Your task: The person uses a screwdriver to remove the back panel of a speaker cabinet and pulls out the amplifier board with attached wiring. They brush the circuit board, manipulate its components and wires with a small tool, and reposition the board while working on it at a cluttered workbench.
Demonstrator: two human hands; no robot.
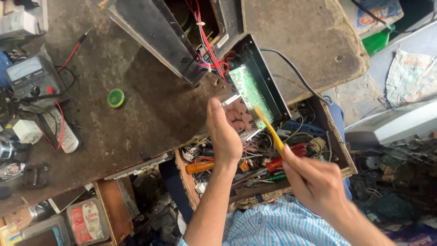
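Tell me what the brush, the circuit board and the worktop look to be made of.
Brush in the right hand: yellow handle, probably plastic by its smooth, even colour; pale bristles, material unclear. Circuit board, steadied by the left hand: green laminate, matte, dotted with solder points, in a black, seemingly metal case. Worktop: likely wood or board, dull, stained, with chipped edges.

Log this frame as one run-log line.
left hand: steadies metal chassis | right hand: holds yellow brush | bristles: on green circuit board | below: open tool drawer
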